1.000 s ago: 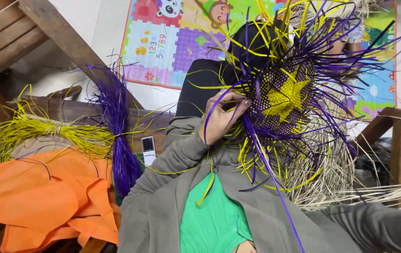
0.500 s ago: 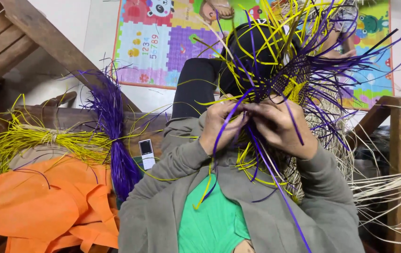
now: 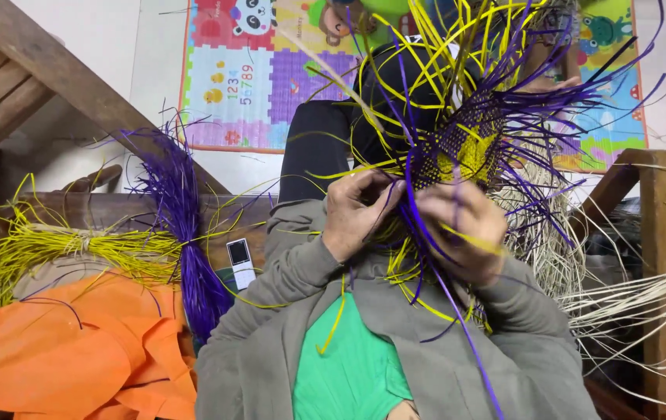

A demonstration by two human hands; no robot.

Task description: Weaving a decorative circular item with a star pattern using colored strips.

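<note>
1. Head view: your left hand [image 3: 360, 214] pinches purple strands of the woven piece [image 3: 465, 148], raised before you.
2. Your right hand [image 3: 461, 225] grips yellow and purple strands just beside it.

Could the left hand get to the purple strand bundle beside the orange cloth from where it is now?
Probably yes. The left hand is at the woven piece, gripping its strands; the purple strand bundle lies on its own side, and nothing stands between them. It would have to let go first.

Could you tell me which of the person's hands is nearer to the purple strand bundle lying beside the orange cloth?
Left. The left hand is on the weaving, on the side towards the purple strand bundle; the right hand is farther off.
</note>
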